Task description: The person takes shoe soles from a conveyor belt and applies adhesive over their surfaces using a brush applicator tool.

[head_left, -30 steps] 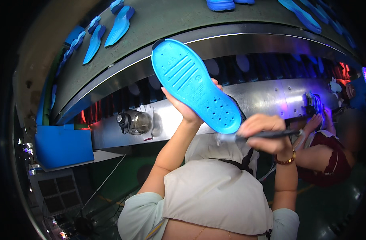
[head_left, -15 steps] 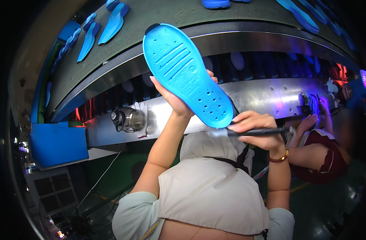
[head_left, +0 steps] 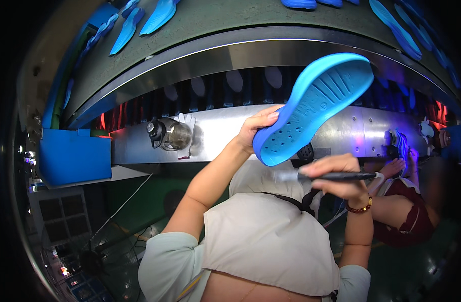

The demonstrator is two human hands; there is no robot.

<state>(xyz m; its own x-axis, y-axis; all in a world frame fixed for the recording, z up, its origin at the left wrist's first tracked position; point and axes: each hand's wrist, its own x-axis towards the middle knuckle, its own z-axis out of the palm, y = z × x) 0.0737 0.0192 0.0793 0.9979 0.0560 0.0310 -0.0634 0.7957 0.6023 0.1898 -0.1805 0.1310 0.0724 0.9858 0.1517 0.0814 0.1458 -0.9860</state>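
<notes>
My left hand [head_left: 260, 125] is closed on the side of a bright blue shoe sole [head_left: 315, 105] near its narrower end. The sole is tilted, its broad end up to the right, showing grooves and a cluster of small holes. Just below it, my right hand [head_left: 337, 173] grips a slim black-handled tool [head_left: 349, 176] lying level. Its pale tip points left and is smeared by motion, so its kind is unclear. The tip is apart from the sole.
Several blue soles [head_left: 160, 16] lie on the dark conveyor belt [head_left: 225, 22] beyond a metal rail. On the steel ledge [head_left: 215, 126] stand a clear bottle with a black lid [head_left: 170, 134] and a pale glove [head_left: 189, 128]. A blue box [head_left: 75, 157] is at left; a co-worker's hands [head_left: 391, 166] are at right.
The sole has moved right and tilted, its broad end swinging right. The tool's tip has come away from the sole's lower end. The belt's soles appear farther right.
</notes>
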